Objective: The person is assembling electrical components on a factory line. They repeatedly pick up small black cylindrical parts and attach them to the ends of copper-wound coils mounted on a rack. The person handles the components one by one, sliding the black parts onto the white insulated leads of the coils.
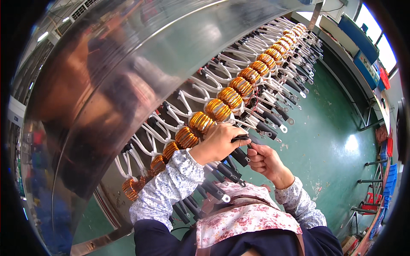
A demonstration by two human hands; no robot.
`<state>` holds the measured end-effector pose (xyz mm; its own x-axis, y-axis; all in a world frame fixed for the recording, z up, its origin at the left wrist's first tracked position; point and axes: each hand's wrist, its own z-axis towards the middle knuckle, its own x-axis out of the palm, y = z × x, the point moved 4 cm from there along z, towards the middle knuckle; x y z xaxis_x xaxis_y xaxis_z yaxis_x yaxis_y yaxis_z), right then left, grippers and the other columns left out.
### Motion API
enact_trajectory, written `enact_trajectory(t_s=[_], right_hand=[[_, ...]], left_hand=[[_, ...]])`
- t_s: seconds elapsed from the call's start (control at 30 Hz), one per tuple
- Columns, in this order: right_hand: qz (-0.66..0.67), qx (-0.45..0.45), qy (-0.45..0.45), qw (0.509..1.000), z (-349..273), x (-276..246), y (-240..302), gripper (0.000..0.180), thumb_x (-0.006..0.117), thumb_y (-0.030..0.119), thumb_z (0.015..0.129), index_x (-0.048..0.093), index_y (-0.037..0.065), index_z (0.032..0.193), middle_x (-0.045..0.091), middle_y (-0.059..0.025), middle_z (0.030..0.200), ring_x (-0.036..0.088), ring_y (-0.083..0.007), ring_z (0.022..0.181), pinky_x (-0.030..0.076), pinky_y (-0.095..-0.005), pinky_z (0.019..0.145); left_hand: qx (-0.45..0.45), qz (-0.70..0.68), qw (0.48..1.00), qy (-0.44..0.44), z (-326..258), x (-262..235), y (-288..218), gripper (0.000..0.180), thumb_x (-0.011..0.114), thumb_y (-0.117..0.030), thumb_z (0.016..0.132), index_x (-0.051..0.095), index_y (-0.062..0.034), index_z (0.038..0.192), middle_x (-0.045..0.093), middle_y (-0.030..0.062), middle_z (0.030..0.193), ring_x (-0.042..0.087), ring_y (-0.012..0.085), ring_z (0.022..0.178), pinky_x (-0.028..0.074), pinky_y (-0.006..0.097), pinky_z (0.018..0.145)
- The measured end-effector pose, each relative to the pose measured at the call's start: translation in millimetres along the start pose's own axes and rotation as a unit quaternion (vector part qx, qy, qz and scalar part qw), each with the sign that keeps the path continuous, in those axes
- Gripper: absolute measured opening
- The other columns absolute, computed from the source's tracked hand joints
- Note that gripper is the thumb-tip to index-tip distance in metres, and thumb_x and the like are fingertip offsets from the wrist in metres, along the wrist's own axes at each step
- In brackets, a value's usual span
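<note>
My left hand [218,143] is closed around a few flat black tube pieces [240,138], which look like heat-shrink sleeves. Close beside it, my right hand [265,161] pinches a dark sleeved cable end [255,139] between thumb and fingers; its tip is partly hidden by the fingers. Under and behind my left hand runs a long row of ring coils wound with copper wire [202,122]. White-sleeved leads [185,101] leave the coils on the far side. On my side hang black-sleeved leads with metal ring lugs [225,198].
A curved transparent shield [171,55] arches over the left of the row and carries reflections. Green floor [337,145] spreads to the right. Along the right wall are a bench with blue equipment [365,64], blue bins [389,185] and a red crate [372,200].
</note>
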<state>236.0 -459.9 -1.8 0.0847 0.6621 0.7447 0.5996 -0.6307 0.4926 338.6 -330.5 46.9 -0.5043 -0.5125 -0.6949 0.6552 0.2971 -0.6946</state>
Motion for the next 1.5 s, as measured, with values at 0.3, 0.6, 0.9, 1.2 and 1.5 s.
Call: enact_trajectory(t_s=[0.3, 0.6, 0.9, 1.2, 1.5], right_hand=[[-0.456, -0.263, -0.178, 0.831, 7, 1, 2, 0.028, 0.042, 0.027, 0.098, 0.048, 0.007, 0.079, 0.04, 0.004, 0.056, 0.038, -0.0115, 0.045, 0.031, -0.0301, 0.042], [-0.097, -0.002, -0.052, 0.994, -3, 7, 10, 0.026, 0.04, 0.029, 0.098, 0.05, 0.01, 0.084, 0.03, 0.0098, 0.059, 0.02, -0.0031, 0.046, 0.016, -0.0216, 0.042], [-0.125, -0.025, -0.039, 0.991, 10, 10, 17, 0.021, 0.04, 0.026, 0.096, 0.049, 0.014, 0.081, 0.037, 0.0084, 0.063, 0.027, -0.0035, 0.051, 0.02, -0.0217, 0.047], [-0.132, -0.032, 0.001, 0.991, 9, 7, 17, 0.026, 0.04, 0.027, 0.098, 0.053, 0.009, 0.084, 0.033, 0.0081, 0.062, 0.025, -0.0044, 0.052, 0.021, -0.021, 0.048], [-0.18, -0.069, -0.054, 0.98, -40, -14, 14, 0.04, 0.038, 0.035, 0.101, 0.059, 0.003, 0.094, 0.029, 0.0087, 0.062, 0.027, -0.0046, 0.054, 0.028, -0.0211, 0.052]], left_hand=[[0.013, -0.009, 1.0, -0.01, 0, 1, 2, 0.032, 0.063, -0.036, 0.086, 0.067, -0.0055, 0.092, 0.064, 0.0168, 0.079, 0.061, 0.0344, 0.077, 0.046, 0.041, 0.069], [-0.01, 0.007, 1.0, -0.013, -2, -1, -1, 0.03, 0.066, -0.033, 0.084, 0.067, -0.0042, 0.095, 0.065, 0.0156, 0.082, 0.062, 0.0328, 0.077, 0.047, 0.039, 0.07], [-0.043, -0.025, 0.999, -0.009, 2, -3, -9, 0.027, 0.066, -0.027, 0.085, 0.068, -0.0052, 0.101, 0.067, 0.0138, 0.083, 0.064, 0.0256, 0.077, 0.049, 0.036, 0.071], [-0.033, -0.026, 0.995, -0.085, 22, -23, -20, 0.025, 0.066, -0.022, 0.085, 0.066, -0.0038, 0.102, 0.067, 0.014, 0.083, 0.065, 0.024, 0.073, 0.05, 0.034, 0.065], [-0.008, 0.062, 0.994, -0.095, 16, -10, -5, 0.015, 0.069, -0.014, 0.081, 0.064, -0.0003, 0.084, 0.061, 0.0137, 0.075, 0.061, 0.03, 0.069, 0.046, 0.037, 0.061]])
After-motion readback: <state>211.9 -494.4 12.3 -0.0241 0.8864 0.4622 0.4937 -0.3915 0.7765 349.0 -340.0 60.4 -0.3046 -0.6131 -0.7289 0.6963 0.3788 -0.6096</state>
